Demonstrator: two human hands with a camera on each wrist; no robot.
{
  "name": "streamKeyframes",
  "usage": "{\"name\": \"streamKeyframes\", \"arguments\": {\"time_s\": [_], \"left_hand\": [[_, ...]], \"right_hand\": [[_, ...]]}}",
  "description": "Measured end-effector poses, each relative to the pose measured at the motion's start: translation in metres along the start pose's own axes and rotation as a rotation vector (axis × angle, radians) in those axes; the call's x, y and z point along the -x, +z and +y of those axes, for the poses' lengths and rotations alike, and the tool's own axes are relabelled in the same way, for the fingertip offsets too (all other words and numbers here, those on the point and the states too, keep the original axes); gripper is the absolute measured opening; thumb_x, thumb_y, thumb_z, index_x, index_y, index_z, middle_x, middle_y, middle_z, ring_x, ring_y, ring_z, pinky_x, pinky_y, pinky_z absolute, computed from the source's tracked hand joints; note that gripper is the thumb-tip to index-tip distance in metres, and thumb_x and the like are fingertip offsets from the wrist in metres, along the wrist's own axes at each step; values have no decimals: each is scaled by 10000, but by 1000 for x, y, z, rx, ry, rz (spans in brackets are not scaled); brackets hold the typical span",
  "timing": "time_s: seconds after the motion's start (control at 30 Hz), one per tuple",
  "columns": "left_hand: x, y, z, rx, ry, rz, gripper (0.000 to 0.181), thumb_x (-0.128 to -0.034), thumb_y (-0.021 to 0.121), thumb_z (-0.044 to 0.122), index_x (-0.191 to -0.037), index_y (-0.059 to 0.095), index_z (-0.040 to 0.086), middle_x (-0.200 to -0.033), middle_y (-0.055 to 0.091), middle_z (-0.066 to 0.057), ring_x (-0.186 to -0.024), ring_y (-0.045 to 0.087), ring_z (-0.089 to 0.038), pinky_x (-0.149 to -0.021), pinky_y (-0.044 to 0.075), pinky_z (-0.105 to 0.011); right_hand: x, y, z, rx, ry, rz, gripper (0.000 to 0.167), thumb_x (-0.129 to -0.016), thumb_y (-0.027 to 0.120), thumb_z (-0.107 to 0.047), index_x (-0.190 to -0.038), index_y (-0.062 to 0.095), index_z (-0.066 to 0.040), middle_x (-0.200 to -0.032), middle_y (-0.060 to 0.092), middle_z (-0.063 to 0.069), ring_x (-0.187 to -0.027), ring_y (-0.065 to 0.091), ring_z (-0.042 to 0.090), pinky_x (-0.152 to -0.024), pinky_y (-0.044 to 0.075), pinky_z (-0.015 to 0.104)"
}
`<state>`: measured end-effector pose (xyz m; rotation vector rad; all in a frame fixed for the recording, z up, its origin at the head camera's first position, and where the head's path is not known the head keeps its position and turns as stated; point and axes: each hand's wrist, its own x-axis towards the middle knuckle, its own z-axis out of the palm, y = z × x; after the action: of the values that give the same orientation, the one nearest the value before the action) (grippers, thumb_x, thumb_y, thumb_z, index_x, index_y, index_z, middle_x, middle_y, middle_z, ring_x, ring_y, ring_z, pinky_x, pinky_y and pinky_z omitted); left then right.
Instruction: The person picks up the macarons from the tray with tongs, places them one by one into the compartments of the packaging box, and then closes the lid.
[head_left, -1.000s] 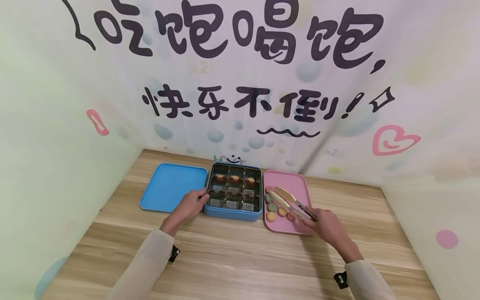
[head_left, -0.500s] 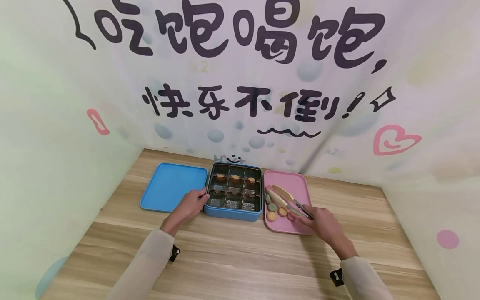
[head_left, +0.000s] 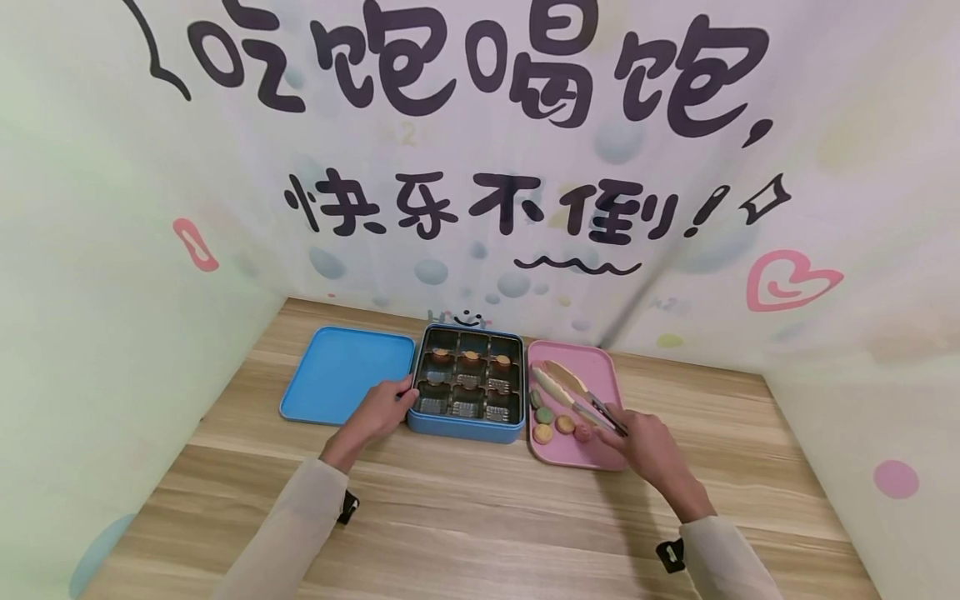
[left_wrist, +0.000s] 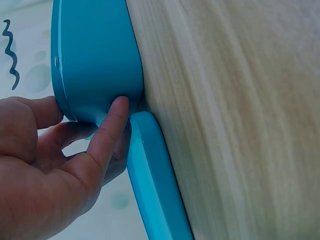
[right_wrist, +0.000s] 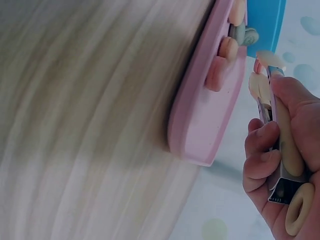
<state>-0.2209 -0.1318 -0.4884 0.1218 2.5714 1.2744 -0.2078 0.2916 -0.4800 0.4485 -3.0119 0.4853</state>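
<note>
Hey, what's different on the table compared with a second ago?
The right hand has edged left, and the tips of its tongs have shifted toward the back wall. A pink piece now shows at the tips in the right wrist view; whether it's lifted isn't clear. Unchanged: left hand at the blue box, tongs in hand, other macarons on the pink tray.
</note>
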Motion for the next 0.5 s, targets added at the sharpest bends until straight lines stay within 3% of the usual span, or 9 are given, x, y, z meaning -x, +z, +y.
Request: {"name": "streamKeyframes", "arguments": {"time_s": [0.17,0.3,0.5], "left_hand": [[0,1,0,-8,-9,0,530,-1074,430,230,-1514,308,-40,-1532,326,-273,-556,316,-180,-734,414,-377],[0,0,0,-9,-13,0,531,-1076,427,231,-1518,302,-34,-1537,323,-268,-553,315,-181,-747,414,-390],[0,1,1,2,-37,-8,533,-1080,417,234,-1531,285,-18,-1555,298,-257,-667,421,-262,-887,400,-420]], "right_hand": [[0,-3,-4,-11,8,11,509,-895,749,-257,-1322,634,-7,-614,376,-22,-557,382,135,-529,313,269],[1,-7,-7,-10,12,9,560,-892,751,-269,-1352,598,13,-627,431,-20,-561,392,137,-532,321,270],[1,-11,-15,-14,-33,23,318,-895,750,-278,-1154,696,-102,-624,402,-38,-550,371,117,-523,307,259]]}}
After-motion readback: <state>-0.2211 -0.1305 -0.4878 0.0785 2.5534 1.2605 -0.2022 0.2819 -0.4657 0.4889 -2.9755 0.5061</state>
